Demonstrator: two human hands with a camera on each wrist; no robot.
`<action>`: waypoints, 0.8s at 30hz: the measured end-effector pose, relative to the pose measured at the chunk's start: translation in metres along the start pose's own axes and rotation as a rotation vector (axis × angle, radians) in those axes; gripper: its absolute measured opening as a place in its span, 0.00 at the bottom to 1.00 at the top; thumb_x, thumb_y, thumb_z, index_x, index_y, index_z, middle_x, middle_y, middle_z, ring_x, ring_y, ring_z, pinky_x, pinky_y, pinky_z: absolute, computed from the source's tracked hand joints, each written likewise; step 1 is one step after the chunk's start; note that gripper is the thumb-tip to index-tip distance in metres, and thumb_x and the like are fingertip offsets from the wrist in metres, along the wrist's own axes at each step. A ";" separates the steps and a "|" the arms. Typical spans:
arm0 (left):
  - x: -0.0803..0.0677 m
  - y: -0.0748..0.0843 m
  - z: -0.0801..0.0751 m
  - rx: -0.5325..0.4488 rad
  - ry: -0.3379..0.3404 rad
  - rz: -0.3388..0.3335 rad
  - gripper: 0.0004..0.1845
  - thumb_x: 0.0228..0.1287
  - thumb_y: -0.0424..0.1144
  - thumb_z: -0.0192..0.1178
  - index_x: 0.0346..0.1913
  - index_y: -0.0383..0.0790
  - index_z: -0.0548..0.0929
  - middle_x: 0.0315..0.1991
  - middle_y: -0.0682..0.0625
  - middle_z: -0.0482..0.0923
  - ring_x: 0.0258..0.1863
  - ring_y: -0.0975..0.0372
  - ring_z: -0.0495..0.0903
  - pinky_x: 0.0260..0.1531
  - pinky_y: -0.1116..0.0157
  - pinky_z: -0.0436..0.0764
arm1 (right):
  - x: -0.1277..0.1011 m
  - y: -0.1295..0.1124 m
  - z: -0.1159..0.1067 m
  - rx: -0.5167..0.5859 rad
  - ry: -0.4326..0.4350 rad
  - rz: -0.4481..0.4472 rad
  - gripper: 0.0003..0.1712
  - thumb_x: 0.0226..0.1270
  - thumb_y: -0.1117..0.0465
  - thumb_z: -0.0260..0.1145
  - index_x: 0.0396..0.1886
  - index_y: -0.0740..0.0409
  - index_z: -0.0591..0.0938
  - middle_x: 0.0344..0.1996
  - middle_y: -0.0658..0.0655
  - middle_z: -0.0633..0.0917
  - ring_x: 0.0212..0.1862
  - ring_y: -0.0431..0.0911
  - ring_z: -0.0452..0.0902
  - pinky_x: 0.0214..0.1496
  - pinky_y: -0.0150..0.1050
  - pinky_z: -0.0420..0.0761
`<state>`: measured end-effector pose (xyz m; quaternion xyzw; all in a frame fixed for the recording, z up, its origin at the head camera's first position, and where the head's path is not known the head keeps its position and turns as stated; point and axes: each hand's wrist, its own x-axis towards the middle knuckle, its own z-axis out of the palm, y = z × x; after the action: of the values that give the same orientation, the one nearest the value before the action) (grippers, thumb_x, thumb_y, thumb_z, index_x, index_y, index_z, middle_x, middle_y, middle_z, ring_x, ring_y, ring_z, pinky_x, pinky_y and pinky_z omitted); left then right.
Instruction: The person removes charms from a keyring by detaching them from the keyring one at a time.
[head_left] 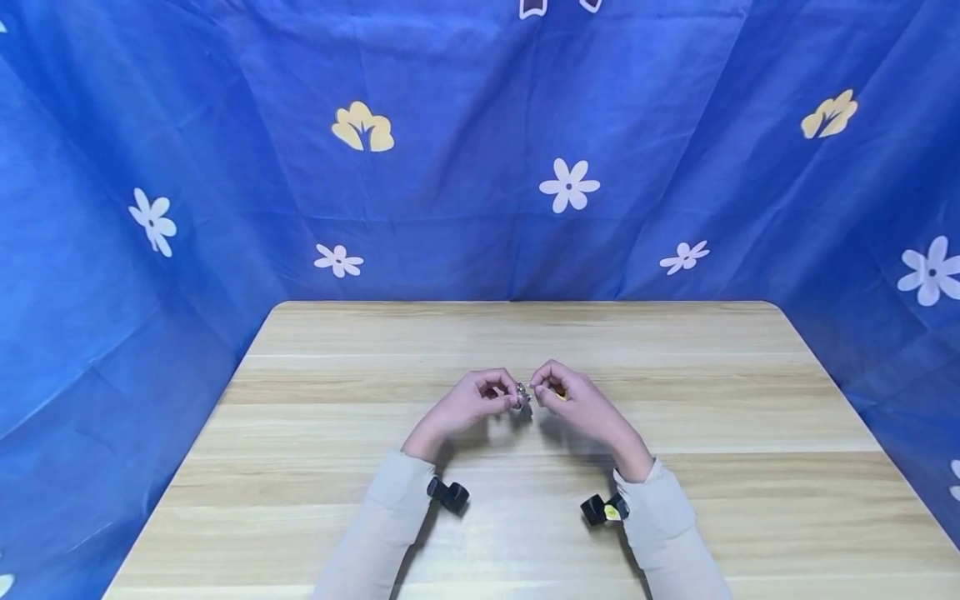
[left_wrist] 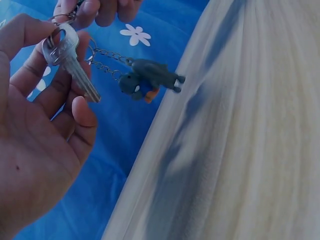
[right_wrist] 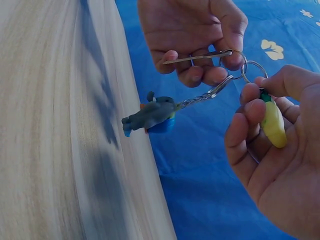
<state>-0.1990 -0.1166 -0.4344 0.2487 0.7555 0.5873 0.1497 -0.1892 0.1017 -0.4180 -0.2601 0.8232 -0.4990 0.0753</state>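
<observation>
Head view high, facing down at table (head_left: 675, 400); wrist views close, sharing keyring (left_wrist: 55, 20).

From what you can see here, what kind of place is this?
Probably a makeshift recording booth rather than a lived-in room: a blue flowered cloth hangs on three sides of a plain wooden table, and small cameras are strapped at both wrists while the hands work a key.

I find no readable text, label, brand, number or sign in any view. The key (left_wrist: 70, 62) shows no legible stamping on its bow or blade. The grey figure charm (right_wrist: 150, 116) and the yellow charm (right_wrist: 274, 125) carry no lettering. The blue cloth (head_left: 480, 167) bears only flower prints.
</observation>
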 end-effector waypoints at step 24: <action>-0.004 0.008 0.000 -0.004 0.037 0.015 0.06 0.62 0.33 0.58 0.38 0.32 0.79 0.41 0.36 0.81 0.37 0.59 0.77 0.40 0.65 0.77 | 0.000 -0.002 0.001 0.081 0.029 0.031 0.07 0.71 0.63 0.58 0.44 0.62 0.75 0.26 0.64 0.80 0.22 0.39 0.68 0.24 0.29 0.71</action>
<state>-0.1947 -0.1175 -0.4268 0.2433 0.7549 0.5946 0.1317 -0.1880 0.1004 -0.4164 -0.2367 0.8072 -0.5345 0.0819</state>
